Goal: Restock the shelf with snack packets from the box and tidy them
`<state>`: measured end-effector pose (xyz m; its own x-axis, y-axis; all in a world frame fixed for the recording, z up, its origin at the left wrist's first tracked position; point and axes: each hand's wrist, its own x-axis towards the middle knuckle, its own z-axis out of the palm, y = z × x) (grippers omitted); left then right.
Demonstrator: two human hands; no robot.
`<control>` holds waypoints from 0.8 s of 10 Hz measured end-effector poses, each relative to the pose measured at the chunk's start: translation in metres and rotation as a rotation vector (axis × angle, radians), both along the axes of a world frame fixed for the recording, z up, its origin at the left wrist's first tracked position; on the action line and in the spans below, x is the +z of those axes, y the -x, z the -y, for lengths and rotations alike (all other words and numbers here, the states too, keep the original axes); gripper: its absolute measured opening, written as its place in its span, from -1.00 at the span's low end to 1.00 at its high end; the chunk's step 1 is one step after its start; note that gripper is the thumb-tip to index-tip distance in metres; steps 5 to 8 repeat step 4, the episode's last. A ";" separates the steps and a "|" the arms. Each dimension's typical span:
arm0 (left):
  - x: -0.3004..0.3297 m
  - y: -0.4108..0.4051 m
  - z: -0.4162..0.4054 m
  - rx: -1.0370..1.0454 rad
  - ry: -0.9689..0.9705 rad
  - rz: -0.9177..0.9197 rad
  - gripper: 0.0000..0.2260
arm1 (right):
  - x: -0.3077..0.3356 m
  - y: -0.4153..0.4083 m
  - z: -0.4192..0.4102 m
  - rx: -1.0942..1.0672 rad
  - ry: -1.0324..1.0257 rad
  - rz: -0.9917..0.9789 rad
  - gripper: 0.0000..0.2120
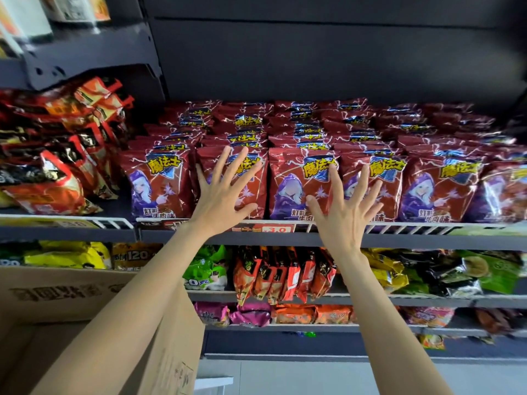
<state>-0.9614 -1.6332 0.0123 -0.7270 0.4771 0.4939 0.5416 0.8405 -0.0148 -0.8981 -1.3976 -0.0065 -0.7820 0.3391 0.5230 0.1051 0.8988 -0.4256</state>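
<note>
Pressing flat against the front row, both hands have their fingers spread and straight and grip nothing: the left hand (pixel 225 192) lies on the second red packet (pixel 242 178) from the left, the right hand (pixel 343 206) over the seam between the third packet (pixel 296 183) and the fourth (pixel 379 178). These packets (pixel 313 129) fill the shelf (pixel 285 239) in rows running back to the dark panel, standing upright behind a white wire rail (pixel 413 228). They look light, puffed with air, with glossy foil skins, so I would expect them to be slippery, easy to crush and apt to topple; a flat palm on the face, or a pinch at the crimped top edge, seems the safest hold. A red price tag (pixel 263 229) hangs on the rail between the wrists. Left of this bay sits a looser heap of orange and black packets (pixel 57 155); the cardboard box (pixel 85 295) stands low at left under the left forearm. Lower shelves (pixel 285 296) carry green, yellow and orange bags. Little stands in the way except the rail, which the packets must clear when lifted in
</note>
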 end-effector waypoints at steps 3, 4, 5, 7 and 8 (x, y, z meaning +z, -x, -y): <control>0.008 -0.011 0.001 -0.009 -0.188 -0.154 -0.56 | 0.025 -0.003 -0.003 0.037 -0.137 -0.189 -0.51; 0.014 -0.014 0.000 0.014 -0.272 -0.193 -0.63 | 0.034 -0.002 0.000 0.069 -0.205 -0.268 -0.58; 0.014 -0.014 0.000 0.014 -0.272 -0.193 -0.63 | 0.034 -0.002 0.000 0.069 -0.205 -0.268 -0.58; 0.014 -0.014 0.000 0.014 -0.272 -0.193 -0.63 | 0.034 -0.002 0.000 0.069 -0.205 -0.268 -0.58; 0.014 -0.014 0.000 0.014 -0.272 -0.193 -0.63 | 0.034 -0.002 0.000 0.069 -0.205 -0.268 -0.58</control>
